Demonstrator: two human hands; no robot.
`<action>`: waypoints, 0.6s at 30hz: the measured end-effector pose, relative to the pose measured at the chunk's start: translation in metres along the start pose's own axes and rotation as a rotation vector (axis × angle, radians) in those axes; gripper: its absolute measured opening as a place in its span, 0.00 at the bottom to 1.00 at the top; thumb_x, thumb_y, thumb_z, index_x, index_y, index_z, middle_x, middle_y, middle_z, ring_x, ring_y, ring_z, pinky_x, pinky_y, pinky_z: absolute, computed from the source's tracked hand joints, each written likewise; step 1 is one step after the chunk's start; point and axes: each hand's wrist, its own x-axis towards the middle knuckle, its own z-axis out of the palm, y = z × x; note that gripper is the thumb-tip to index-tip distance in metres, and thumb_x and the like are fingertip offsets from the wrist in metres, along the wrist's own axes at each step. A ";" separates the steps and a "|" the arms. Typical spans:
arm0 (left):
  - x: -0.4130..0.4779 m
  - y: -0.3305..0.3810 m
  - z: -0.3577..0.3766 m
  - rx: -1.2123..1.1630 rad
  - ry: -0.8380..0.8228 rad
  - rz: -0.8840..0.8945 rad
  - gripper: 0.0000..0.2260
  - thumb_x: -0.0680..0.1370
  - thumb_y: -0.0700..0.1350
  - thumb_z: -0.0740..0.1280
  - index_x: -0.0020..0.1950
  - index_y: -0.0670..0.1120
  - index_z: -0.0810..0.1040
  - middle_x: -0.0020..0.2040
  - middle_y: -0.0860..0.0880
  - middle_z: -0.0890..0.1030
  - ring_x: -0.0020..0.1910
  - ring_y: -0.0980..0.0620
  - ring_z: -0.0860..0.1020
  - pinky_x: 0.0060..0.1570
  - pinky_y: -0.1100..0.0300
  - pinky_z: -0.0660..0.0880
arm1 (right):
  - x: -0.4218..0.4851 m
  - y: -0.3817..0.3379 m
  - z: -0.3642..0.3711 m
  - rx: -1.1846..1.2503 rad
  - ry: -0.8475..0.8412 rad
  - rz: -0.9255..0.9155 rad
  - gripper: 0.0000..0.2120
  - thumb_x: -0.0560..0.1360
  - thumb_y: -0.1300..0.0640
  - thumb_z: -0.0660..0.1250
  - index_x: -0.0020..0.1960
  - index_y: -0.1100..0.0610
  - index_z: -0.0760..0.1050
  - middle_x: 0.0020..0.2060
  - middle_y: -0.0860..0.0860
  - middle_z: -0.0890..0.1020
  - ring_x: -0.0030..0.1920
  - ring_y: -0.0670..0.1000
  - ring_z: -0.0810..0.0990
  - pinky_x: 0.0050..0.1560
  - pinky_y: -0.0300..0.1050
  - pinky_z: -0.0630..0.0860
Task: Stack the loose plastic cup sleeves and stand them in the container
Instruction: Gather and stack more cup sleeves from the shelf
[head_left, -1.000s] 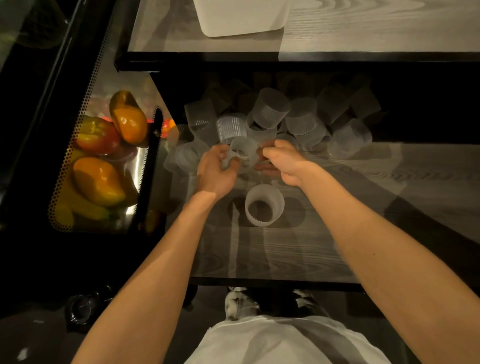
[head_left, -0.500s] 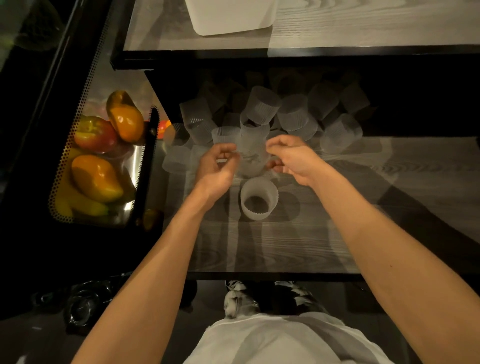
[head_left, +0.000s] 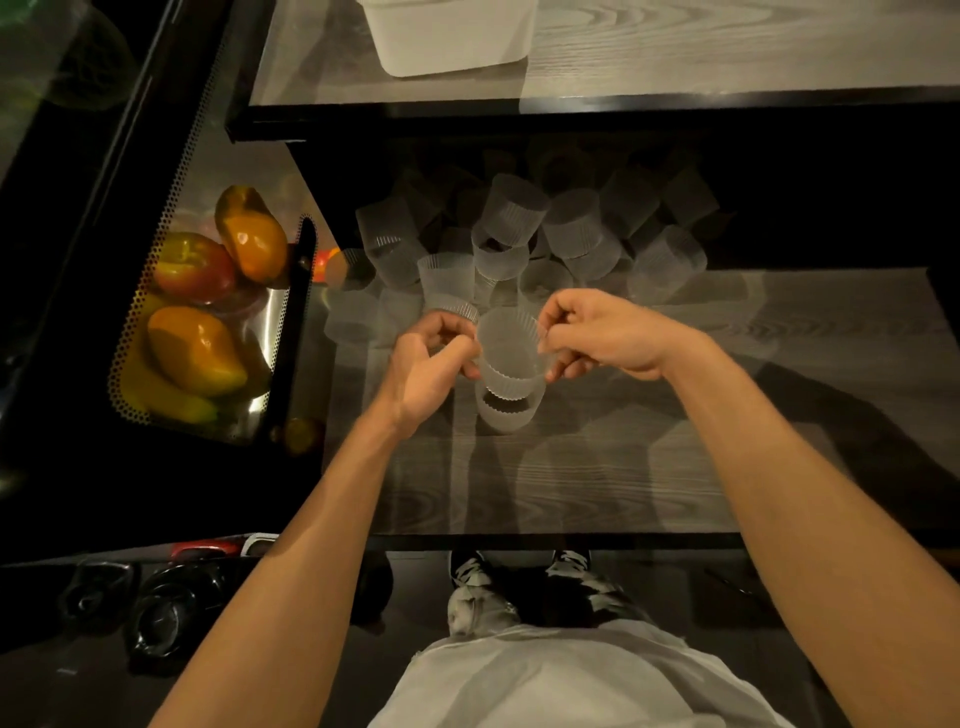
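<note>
On the near wood-grain shelf, centre: a translucent ribbed plastic cup sleeve (head_left: 506, 345) is held between both hands, open end up, directly over a second translucent ribbed sleeve (head_left: 506, 415).
Second sleeve: stands upright on the grey wood-grain lower shelf (head_left: 597, 478). Its top edge is overlapped by the held sleeve. Whether the two are nested or only close cannot be told.
Left hand (head_left: 426, 364): fingers and thumb curled, pinching the left side of the held sleeve at its rim.
Right hand (head_left: 602, 338): fingers curled, pinching the right side of the same rim. The two hands are apart, with the sleeve between them.
Loose sleeve pile (head_left: 519, 223): many translucent ribbed sleeves lie jumbled just beyond the hands, at the far end of the lower shelf. Some are upright and some tipped, and the farthest are in deep shadow.
White rectangular plastic container (head_left: 447, 41): sits on the upper wood-grain shelf (head_left: 727, 47), far from the hands and well apart from the pile. Its inside is out of frame.
Perforated metal tray (head_left: 120, 364): left of the lower shelf, holding orange, yellow and red fruit (head_left: 192, 348).
Near edge: a white shirt (head_left: 561, 680) and two shoes (head_left: 470, 571) are visible below the shelf front.
</note>
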 end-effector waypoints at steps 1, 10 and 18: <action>-0.001 0.000 0.001 0.003 -0.002 -0.003 0.05 0.78 0.36 0.68 0.52 0.42 0.79 0.42 0.42 0.80 0.38 0.51 0.80 0.36 0.66 0.75 | -0.001 0.001 0.000 -0.021 0.003 -0.002 0.11 0.79 0.67 0.64 0.61 0.66 0.72 0.43 0.59 0.82 0.42 0.52 0.86 0.43 0.47 0.78; 0.005 -0.003 0.002 0.135 -0.063 -0.020 0.12 0.70 0.45 0.69 0.51 0.41 0.80 0.48 0.41 0.81 0.45 0.48 0.79 0.43 0.56 0.77 | -0.004 0.001 -0.003 -0.256 -0.044 -0.032 0.12 0.75 0.66 0.70 0.57 0.62 0.74 0.49 0.59 0.85 0.43 0.49 0.86 0.44 0.40 0.81; 0.021 0.006 0.000 0.096 -0.151 -0.063 0.08 0.71 0.40 0.66 0.46 0.36 0.78 0.38 0.41 0.78 0.33 0.55 0.76 0.32 0.64 0.73 | 0.008 -0.002 -0.014 -0.240 -0.143 0.018 0.09 0.75 0.66 0.70 0.54 0.64 0.74 0.44 0.61 0.86 0.42 0.51 0.85 0.49 0.49 0.81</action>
